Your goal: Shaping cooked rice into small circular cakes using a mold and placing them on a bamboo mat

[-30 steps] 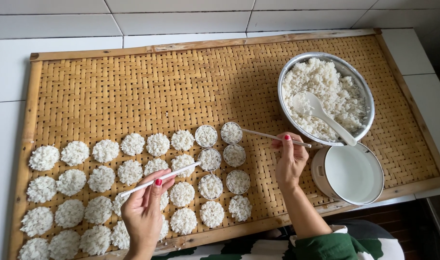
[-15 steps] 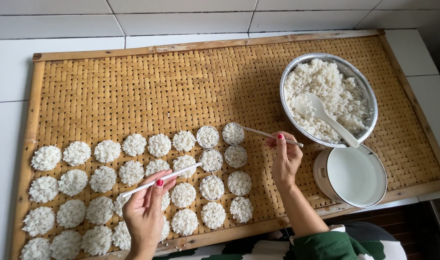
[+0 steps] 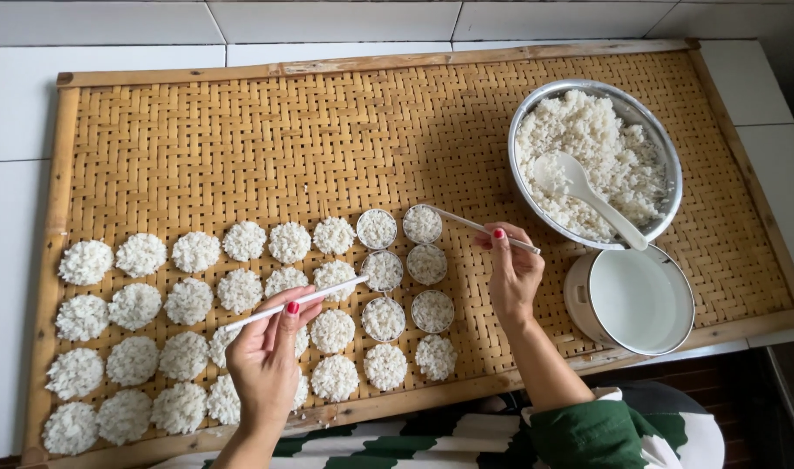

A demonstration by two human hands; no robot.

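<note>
Left hand [image 3: 265, 360] grips a white stick [image 3: 294, 303] over the rice cakes [image 3: 197, 304]; right hand [image 3: 511, 274] pinches another stick [image 3: 484, 228] reaching a ringed cake [image 3: 422, 223] near the bowl [image 3: 666, 156].

My right hand [image 3: 511, 276] has drifted a little lower and toward me over the past second, and the white stick [image 3: 482, 227] it pinches now lies flatter, its far tip touching the ringed rice disc [image 3: 422, 223] at the top of the last column. My left hand [image 3: 271, 352] has barely shifted, its stick's [image 3: 297, 301] tip now ending beside a ringed disc [image 3: 383, 270].
</note>
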